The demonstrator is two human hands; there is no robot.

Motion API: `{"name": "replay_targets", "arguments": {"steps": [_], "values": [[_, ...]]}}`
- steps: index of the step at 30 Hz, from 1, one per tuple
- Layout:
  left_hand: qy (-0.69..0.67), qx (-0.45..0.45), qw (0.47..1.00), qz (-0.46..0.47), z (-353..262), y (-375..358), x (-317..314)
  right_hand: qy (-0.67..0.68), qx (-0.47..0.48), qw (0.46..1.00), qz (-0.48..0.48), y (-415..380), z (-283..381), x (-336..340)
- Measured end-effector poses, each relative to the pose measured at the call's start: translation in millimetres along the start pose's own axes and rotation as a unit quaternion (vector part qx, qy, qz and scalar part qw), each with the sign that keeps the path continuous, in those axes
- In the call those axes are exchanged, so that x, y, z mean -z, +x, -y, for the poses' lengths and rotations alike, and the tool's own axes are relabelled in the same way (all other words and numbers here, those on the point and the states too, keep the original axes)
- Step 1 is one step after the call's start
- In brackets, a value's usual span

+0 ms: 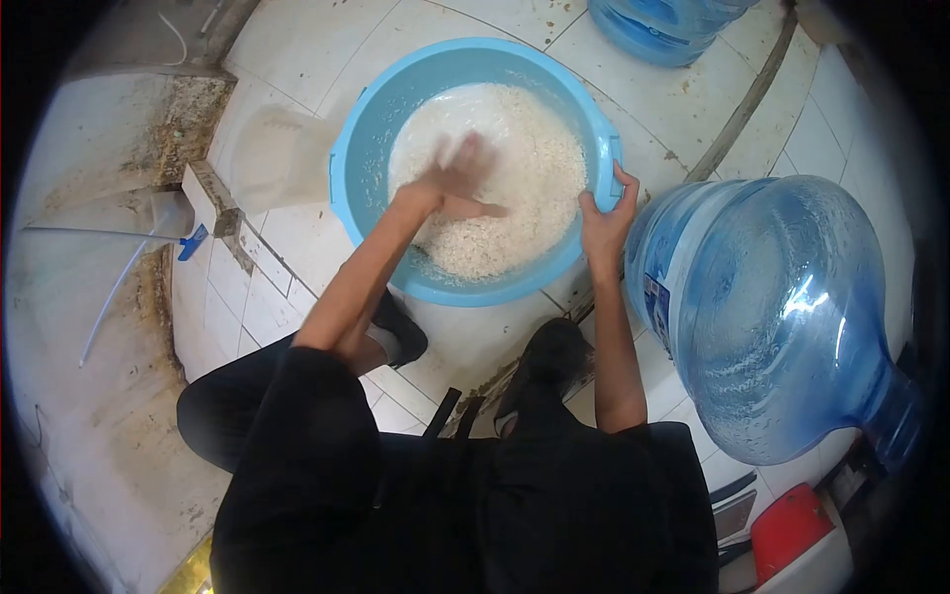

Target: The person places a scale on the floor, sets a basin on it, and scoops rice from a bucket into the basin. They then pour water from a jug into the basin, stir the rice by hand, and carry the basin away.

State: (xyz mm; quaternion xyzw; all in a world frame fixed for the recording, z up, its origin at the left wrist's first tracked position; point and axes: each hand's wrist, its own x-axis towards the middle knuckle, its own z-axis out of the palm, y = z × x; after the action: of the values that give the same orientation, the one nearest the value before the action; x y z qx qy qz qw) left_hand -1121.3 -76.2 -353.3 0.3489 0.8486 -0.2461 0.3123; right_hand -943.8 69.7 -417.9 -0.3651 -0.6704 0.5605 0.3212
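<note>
A round light-blue basin (pixel 475 297) stands on the tiled floor and holds whitish grains (pixel 539 168) in cloudy liquid. Over the grains, left of the basin's middle, is my left hand (pixel 460 183), blurred by motion, with its fingers apart and nothing seen in them. My right hand (pixel 609 213) grips the basin's right rim at the handle, thumb on the inner side and fingers on the outer side. Whether the left fingertips touch the grains is hard to tell.
A large clear blue water bottle (pixel 782 307) lies right of the basin, close to my right forearm. Another blue bottle (pixel 668 30) is at the top. A red container (pixel 792 530) sits at the lower right. A dirty ledge (pixel 213 203) runs along the left.
</note>
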Motion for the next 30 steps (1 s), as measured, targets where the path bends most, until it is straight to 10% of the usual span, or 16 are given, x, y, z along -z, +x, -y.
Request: {"name": "replay_targets", "arguments": {"steps": [2,7,9,15,30], "values": [[0.001,-0.210,0.977,-0.032,2.2,-14.9,-12.0,0.005,-0.023,1.000,-0.008,-3.0,17.6,2.2],[-0.238,-0.179,0.941,-0.159,45.5,-38.0,-20.5,0.008,-0.126,0.989,-0.081,-16.2,21.7,1.1],[-0.410,-0.125,0.903,-0.038,51.2,-61.1,-34.6,-0.092,-0.166,0.981,0.044,-21.4,18.7,13.9],[-0.111,-0.314,0.933,-0.135,15.9,-127.7,-80.9,0.090,-0.374,0.918,0.094,-76.9,43.6,15.3],[0.037,-0.356,0.916,-0.181,39.7,-162.8,-50.6,0.136,-0.363,0.907,0.163,-83.9,95.5,29.8]]}}
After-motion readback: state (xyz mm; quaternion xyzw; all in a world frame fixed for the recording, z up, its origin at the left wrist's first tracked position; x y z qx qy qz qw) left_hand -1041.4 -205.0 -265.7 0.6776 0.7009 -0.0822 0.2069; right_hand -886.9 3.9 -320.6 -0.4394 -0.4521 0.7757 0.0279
